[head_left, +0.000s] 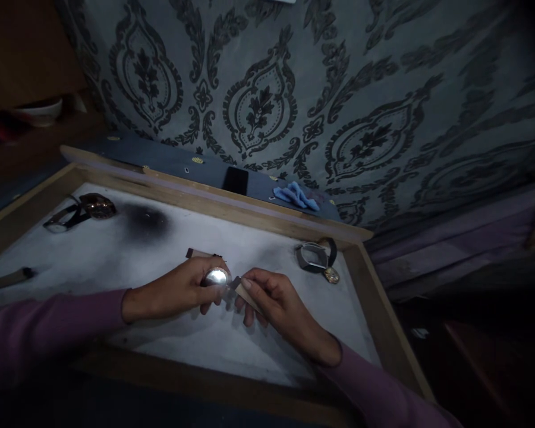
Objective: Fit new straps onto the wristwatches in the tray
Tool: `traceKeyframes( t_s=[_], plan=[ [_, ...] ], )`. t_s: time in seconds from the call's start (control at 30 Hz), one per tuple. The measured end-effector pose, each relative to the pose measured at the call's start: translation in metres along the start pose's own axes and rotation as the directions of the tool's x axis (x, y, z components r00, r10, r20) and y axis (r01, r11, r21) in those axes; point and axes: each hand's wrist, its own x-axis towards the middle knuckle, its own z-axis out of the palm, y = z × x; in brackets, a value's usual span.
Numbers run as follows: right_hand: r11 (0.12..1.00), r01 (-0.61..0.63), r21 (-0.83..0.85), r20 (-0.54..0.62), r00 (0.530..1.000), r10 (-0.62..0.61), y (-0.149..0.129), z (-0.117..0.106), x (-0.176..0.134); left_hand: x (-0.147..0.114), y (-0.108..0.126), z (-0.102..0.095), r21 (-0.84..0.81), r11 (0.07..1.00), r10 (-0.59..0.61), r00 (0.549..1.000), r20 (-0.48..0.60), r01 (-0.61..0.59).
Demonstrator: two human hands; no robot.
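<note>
- From where I stand, the left hand (pixel 178 292) is closed around a round, shiny metal piece (pixel 216 277), perhaps a watch case; its bright face tilts up and catches the light.
- The right hand (pixel 279 303) pinches a narrow, flat beige piece (pixel 249 298) between thumb and fingers, its dark end pointing left towards the metal.
- Both hands are over the middle of the white surface (pixel 93 261), inside a wooden frame (pixel 378 297). Dark end and metal rim are very close; I can't tell whether they touch.
- I'd judge the step in hand to be close work at the metal piece's right edge. The next move seems to call for a steady left grip and a small, light motion from the right.
- A similar beige strip (pixel 201 254) lies just beyond the left hand.
- At the far left are a dark-faced watch (pixel 97 206) and a strapped watch (pixel 60 224); nearer, at the left edge, a brush (pixel 6 280).
- At the far right, a square-faced watch (pixel 312 257) lies beside a gold-coloured round piece (pixel 332 275).
</note>
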Motion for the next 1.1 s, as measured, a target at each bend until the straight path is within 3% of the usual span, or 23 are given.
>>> traceKeyframes(
  t_s=[0.63,1.1],
  plan=[
    [1.0,-0.008,-0.008,0.029,1.0,0.009,0.0024,0.0022,0.0009,0.0011,-0.0014,0.0016,-0.012,0.999,-0.033,0.999,0.004,0.033],
    [0.996,0.064,0.059,0.011,0.998,-0.065,0.0072,0.0039,-0.0001,0.0039,-0.0082,0.0021,-0.07,0.995,-0.07,0.998,-0.004,0.07]
  ],
)
